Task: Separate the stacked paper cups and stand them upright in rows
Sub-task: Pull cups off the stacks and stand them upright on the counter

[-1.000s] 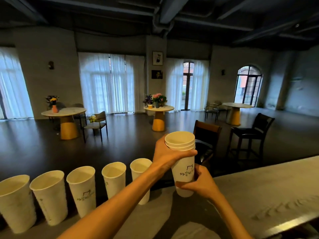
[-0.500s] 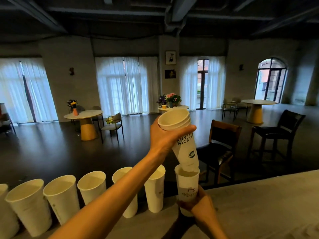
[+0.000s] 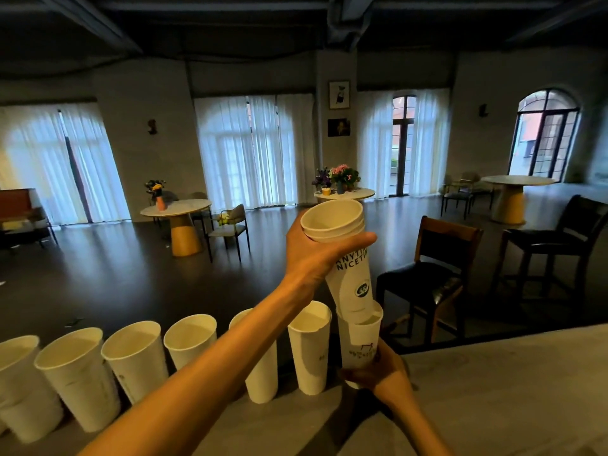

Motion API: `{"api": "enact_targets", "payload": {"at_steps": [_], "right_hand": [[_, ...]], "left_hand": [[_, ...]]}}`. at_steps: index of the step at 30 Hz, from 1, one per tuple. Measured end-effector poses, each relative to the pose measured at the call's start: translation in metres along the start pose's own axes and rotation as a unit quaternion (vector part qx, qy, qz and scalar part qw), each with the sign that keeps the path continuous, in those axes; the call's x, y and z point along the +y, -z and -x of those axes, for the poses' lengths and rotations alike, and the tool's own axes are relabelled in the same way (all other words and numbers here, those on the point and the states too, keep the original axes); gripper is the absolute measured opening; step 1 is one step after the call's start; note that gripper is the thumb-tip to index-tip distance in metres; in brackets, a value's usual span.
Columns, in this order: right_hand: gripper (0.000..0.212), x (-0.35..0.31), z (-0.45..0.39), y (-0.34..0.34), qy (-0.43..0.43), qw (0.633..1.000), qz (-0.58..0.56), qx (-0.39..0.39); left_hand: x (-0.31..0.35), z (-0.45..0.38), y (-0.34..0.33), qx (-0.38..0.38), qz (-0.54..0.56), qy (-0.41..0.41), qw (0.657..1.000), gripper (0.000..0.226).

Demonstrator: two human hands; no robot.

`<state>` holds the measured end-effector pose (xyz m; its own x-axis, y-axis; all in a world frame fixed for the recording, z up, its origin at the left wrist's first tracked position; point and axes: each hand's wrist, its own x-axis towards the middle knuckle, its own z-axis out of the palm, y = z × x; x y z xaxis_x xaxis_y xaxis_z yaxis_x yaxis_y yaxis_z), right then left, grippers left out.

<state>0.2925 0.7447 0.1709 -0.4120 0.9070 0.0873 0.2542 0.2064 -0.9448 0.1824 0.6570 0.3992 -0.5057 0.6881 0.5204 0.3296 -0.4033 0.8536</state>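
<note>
Six paper cups (image 3: 135, 360) stand upright in a row along the far edge of the desk (image 3: 493, 390), running from the left. Right of them, the left hand (image 3: 316, 255) has its grip clamped around the rim end of the remaining stack (image 3: 342, 248), tilted and lifted. Below it, the right hand (image 3: 378, 373) grips the bottom cup (image 3: 360, 340), nearly freed. The separating step looks under way; next, that cup should be stood just beside the row's right end.

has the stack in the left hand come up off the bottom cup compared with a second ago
Yes. The stack in the left hand has lifted and tilted, nearly clear of the bottom cup, which the right hand holds.
</note>
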Motion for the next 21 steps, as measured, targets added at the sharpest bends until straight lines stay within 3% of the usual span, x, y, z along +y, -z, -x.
{"api": "enact_targets", "payload": {"at_steps": [7, 12, 16, 21], "right_hand": [[0.111, -0.008, 0.030, 0.063, 0.004, 0.999, -0.023, -0.031], [0.089, -0.053, 0.047, 0.120, 0.093, 0.995, 0.019, -0.018], [0.096, -0.077, 0.051, 0.149, 0.118, 0.993, 0.007, 0.029], [0.078, -0.077, 0.049, 0.154, 0.111, 0.987, 0.056, 0.099]], "left_hand": [[0.003, 0.010, -0.028, 0.005, 0.052, 0.031, 0.998, 0.074], [0.009, 0.027, -0.068, -0.037, 0.095, 0.052, 0.993, 0.063], [0.000, 0.047, -0.100, -0.104, 0.069, 0.057, 0.991, 0.090], [-0.015, 0.051, -0.113, -0.110, 0.041, 0.056, 0.991, 0.090]]}}
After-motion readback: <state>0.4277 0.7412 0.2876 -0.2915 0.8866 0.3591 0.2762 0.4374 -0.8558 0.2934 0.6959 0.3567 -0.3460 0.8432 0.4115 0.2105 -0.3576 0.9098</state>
